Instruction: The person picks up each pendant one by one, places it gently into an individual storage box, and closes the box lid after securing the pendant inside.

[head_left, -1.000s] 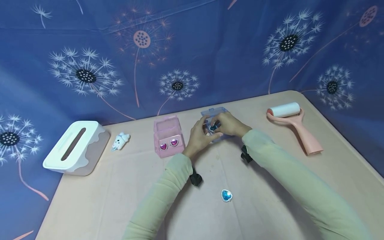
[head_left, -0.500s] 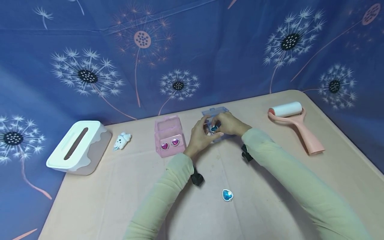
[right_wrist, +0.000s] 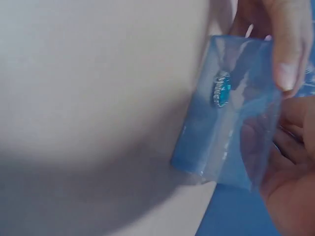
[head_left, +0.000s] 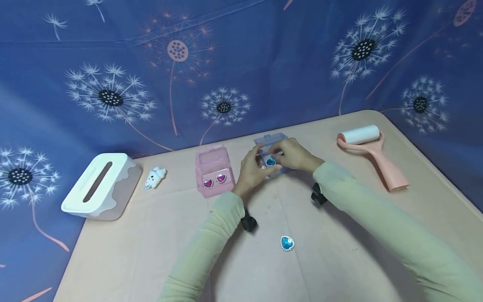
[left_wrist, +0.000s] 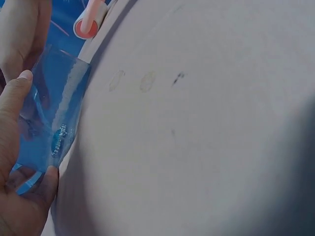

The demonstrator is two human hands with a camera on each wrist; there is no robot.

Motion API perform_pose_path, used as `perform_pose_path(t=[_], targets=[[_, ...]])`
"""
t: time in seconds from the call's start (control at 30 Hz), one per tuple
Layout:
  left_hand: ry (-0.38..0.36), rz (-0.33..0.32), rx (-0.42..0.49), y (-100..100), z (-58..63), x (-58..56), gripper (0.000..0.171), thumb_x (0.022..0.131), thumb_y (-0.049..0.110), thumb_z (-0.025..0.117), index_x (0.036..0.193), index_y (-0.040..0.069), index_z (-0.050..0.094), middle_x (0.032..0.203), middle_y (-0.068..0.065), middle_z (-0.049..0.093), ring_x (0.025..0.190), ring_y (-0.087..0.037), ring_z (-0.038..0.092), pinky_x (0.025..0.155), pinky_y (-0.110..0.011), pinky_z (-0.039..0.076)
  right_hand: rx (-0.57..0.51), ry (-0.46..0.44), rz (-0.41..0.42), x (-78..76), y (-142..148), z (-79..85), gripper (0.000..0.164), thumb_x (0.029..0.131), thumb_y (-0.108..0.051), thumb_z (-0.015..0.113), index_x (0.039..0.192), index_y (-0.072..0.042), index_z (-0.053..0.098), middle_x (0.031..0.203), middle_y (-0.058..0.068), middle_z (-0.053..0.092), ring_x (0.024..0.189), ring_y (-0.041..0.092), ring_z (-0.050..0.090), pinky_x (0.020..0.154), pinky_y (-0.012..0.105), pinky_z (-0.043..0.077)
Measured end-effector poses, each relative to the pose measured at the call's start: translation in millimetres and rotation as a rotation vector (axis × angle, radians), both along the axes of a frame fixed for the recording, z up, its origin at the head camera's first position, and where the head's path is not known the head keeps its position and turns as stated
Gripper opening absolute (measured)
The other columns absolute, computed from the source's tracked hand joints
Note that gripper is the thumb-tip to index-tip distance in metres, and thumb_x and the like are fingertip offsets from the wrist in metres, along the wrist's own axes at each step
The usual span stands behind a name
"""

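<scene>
Centrally, toward the far edge of the peach-coloured table (head_left: 151,251), both hands meet around a small clear blue plastic box (head_left: 272,156); its walls are see-through and tinted pale blue, its lid stands raised behind, and a blue heart-shaped gem (head_left: 270,162) with a sparkling silver rim shows inside against the front wall; the right wrist view shows the same gem through the plastic, edge-on. The left hand (head_left: 252,171) grips the box from its left side, thumb and fingers curled against the wall; the right hand (head_left: 296,154) holds it from the right and above, fingertips curled over the top edge.

A second blue heart gem (head_left: 287,243) lies loose on the table nearer the person, well apart from the box, between the two pale yellow sleeves; just left of the blue box stands a pink plastic box (head_left: 213,171), lid up, with two pink heart gems (head_left: 214,180) side by side in it; further left lie a small white plush toy (head_left: 154,178) and a white tissue box (head_left: 101,185) with a slot in its top; at the far right rests a lint roller (head_left: 371,152) with a white roll and a pink handle; a blue dandelion-print cloth (head_left: 226,63) hangs behind the table; the hands themselves cover much of the blue box in the head view.
</scene>
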State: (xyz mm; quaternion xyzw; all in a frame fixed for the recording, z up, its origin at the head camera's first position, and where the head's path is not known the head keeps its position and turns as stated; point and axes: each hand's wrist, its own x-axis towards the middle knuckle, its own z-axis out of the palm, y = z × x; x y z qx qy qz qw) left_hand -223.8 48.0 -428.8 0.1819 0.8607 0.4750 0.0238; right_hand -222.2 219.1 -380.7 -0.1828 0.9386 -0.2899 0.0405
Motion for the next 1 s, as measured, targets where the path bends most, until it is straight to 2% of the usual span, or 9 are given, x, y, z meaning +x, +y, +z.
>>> perform_pose_path(t=[0.1, 0.2, 0.37, 0.5, 0.6, 0.67, 0.83, 1.0], targets=[[-0.017, -0.009, 0.028, -0.6, 0.3, 0.1, 0.085, 0.073, 0.035, 0.085, 0.144, 0.015, 0.042, 0.132, -0.013, 0.055, 0.107, -0.024, 0.062, 0.09, -0.031, 0.054, -0.068, 0.053, -0.036, 13.2, 7.0, 5.8, 0.024, 0.091, -0.001, 0.059, 0.114, 0.003, 0.067, 0.114, 0.019, 0.069, 0.109, 0.035, 0.065, 0.092, 0.049, 0.054], [-0.031, -0.018, 0.055, -0.6, 0.1, -0.1, 0.085, 0.073, 0.032, 0.086, 0.143, 0.014, 0.042, 0.131, -0.014, 0.056, 0.109, -0.025, 0.063, 0.092, -0.03, 0.054, -0.081, 0.089, -0.059, 28.9, 14.5, 14.3, 0.023, 0.091, -0.001, 0.06, 0.112, 0.002, 0.068, 0.113, 0.018, 0.07, 0.106, 0.034, 0.066, 0.087, 0.048, 0.056], [-0.045, -0.02, 0.087, -0.3, 0.2, -1.0, 0.084, 0.072, 0.029, 0.086, 0.142, 0.013, 0.043, 0.131, -0.016, 0.055, 0.112, -0.027, 0.062, 0.094, -0.028, 0.053, -0.042, 0.167, 0.005, 62.2, 22.7, 31.5, 0.021, 0.086, 0.002, 0.063, 0.105, 0.0, 0.07, 0.107, 0.016, 0.071, 0.091, 0.03, 0.07, 0.076, 0.042, 0.059], [-0.045, -0.012, 0.079, 0.1, 1.1, -1.1, 0.085, 0.072, 0.029, 0.086, 0.143, 0.013, 0.042, 0.13, -0.016, 0.054, 0.112, -0.027, 0.062, 0.094, -0.028, 0.053, -0.029, 0.21, 0.079, 94.4, 20.9, 36.1, 0.023, 0.081, 0.003, 0.067, 0.103, -0.003, 0.07, 0.104, 0.011, 0.072, 0.083, 0.021, 0.07, 0.071, 0.034, 0.059], [-0.036, -0.004, 0.06, -0.3, 1.6, -1.2, 0.086, 0.072, 0.031, 0.086, 0.144, 0.012, 0.041, 0.129, -0.016, 0.055, 0.11, -0.026, 0.061, 0.094, -0.029, 0.053, -0.041, 0.197, 0.146, 120.1, 14.5, 28.2, 0.024, 0.079, 0.002, 0.071, 0.102, -0.005, 0.07, 0.103, 0.006, 0.072, 0.083, 0.017, 0.07, 0.071, 0.03, 0.059], [-0.027, -0.002, 0.034, -0.1, 2.1, -1.2, 0.087, 0.073, 0.033, 0.086, 0.145, 0.012, 0.04, 0.128, -0.016, 0.055, 0.108, -0.025, 0.061, 0.093, -0.03, 0.053, -0.056, 0.155, 0.184, 137.7, 9.4, 19.1, 0.024, 0.079, 0.0, 0.073, 0.102, -0.006, 0.07, 0.103, 0.002, 0.071, 0.086, 0.014, 0.068, 0.072, 0.028, 0.057], [-0.025, 0.002, -0.014, 0.0, 3.1, -0.7, 0.087, 0.074, 0.038, 0.084, 0.146, 0.015, 0.039, 0.129, -0.013, 0.056, 0.104, -0.023, 0.058, 0.092, -0.034, 0.052, -0.058, 0.104, 0.266, 175.1, -5.1, -7.1, 0.027, 0.078, -0.009, 0.077, 0.104, -0.008, 0.069, 0.109, 0.0, 0.067, 0.098, 0.012, 0.065, 0.081, 0.031, 0.056], [-0.035, 0.006, -0.013, -0.1, 3.2, 0.0, 0.086, 0.074, 0.037, 0.084, 0.145, 0.017, 0.04, 0.126, -0.012, 0.057, 0.099, -0.021, 0.057, 0.088, -0.033, 0.052, -0.011, 0.199, 0.314, 193.9, -14.3, -24.6, 0.027, 0.077, -0.011, 0.078, 0.102, -0.009, 0.068, 0.111, 0.001, 0.064, 0.101, 0.012, 0.061, 0.082, 0.027, 0.056]])
